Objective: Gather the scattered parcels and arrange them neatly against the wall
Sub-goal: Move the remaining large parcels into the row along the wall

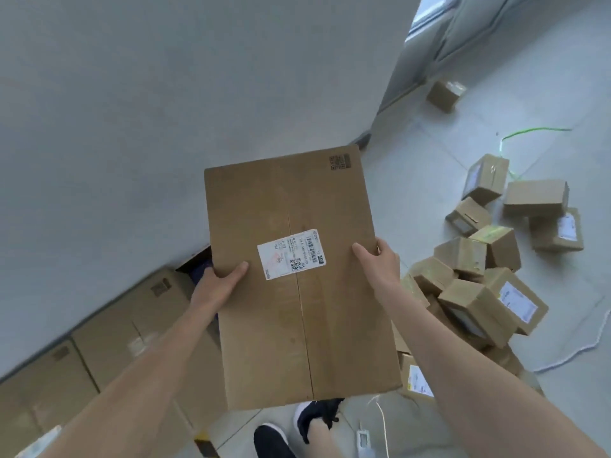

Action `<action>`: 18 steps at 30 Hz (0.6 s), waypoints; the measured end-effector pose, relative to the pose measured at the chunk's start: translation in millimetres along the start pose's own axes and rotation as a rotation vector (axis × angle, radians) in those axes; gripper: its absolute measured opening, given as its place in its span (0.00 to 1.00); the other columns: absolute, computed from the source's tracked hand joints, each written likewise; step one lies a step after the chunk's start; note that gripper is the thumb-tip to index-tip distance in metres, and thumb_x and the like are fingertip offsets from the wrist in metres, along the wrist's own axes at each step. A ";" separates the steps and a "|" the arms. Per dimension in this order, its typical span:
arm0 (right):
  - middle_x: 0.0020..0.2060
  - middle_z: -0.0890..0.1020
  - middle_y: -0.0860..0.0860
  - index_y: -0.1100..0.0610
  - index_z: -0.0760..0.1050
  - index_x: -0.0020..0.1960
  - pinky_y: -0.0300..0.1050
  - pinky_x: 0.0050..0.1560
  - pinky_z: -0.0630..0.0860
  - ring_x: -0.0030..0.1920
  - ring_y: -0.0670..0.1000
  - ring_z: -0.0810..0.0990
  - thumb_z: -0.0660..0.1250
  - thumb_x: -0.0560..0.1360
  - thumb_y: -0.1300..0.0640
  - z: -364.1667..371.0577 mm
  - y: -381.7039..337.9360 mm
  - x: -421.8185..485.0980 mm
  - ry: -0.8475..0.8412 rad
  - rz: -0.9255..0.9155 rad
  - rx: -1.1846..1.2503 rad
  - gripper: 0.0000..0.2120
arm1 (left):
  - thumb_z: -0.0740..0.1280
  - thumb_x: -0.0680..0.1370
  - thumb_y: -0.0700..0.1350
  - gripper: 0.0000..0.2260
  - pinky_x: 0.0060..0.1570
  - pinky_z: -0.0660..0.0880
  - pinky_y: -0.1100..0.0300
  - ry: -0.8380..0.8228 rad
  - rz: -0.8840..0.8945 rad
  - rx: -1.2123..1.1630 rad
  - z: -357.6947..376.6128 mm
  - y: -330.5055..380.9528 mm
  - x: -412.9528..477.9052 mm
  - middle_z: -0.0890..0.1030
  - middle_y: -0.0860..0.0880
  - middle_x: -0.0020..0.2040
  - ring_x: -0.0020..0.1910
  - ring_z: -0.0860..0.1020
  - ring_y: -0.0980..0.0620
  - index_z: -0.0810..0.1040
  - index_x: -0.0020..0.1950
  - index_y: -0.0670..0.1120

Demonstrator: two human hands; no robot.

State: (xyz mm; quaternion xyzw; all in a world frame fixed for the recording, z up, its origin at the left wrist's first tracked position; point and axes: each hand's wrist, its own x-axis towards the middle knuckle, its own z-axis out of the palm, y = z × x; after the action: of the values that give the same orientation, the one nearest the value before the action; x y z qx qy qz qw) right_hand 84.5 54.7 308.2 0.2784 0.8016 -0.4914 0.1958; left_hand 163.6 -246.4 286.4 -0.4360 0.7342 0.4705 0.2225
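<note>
Holding a large flat box [297, 292] up over the floor [429, 153], the person grips its left edge with the left hand [218, 282] and its right edge with the right hand [380, 262], thumbs on the top face and the other fingers hidden underneath. A white label [291, 254] sits between the thumbs. A row of boxes [109, 335] stands along the wall [165, 94] at lower left, and small parcels [476, 292] lie heaped on the floor to the right.

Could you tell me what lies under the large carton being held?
Below the carton, two dark shoes show on the tiled floor; whatever else lies beneath is covered.
</note>
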 end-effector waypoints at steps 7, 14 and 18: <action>0.55 0.81 0.47 0.49 0.75 0.62 0.50 0.54 0.75 0.54 0.52 0.79 0.69 0.75 0.45 108.1 54.4 30.3 -0.143 -0.048 -0.170 0.18 | 0.66 0.64 0.73 0.41 0.61 0.73 0.47 0.154 -0.205 -0.105 0.1 -115.7 33.4 0.77 0.49 0.64 0.60 0.77 0.45 0.69 0.70 0.51; 0.62 0.78 0.53 0.54 0.71 0.70 0.54 0.61 0.74 0.61 0.57 0.77 0.68 0.76 0.44 185.1 92.0 73.6 -0.244 0.009 -0.295 0.26 | 0.63 0.68 0.72 0.36 0.59 0.73 0.47 0.264 -0.391 -0.107 10.0 -174.9 72.8 0.76 0.49 0.62 0.58 0.77 0.45 0.69 0.68 0.52; 0.61 0.79 0.50 0.51 0.71 0.71 0.54 0.62 0.75 0.58 0.53 0.78 0.67 0.76 0.45 230.6 94.0 103.6 -0.313 -0.012 -0.338 0.25 | 0.62 0.70 0.71 0.35 0.57 0.73 0.49 0.263 -0.413 -0.136 8.8 -195.7 116.9 0.75 0.49 0.64 0.59 0.77 0.45 0.67 0.70 0.52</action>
State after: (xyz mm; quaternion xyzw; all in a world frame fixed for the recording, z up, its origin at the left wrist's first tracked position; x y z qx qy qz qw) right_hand 74.2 -91.8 82.0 0.1573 0.8341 -0.3883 0.3587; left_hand 268.3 -323.7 99.0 -0.6482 0.6190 0.4024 0.1866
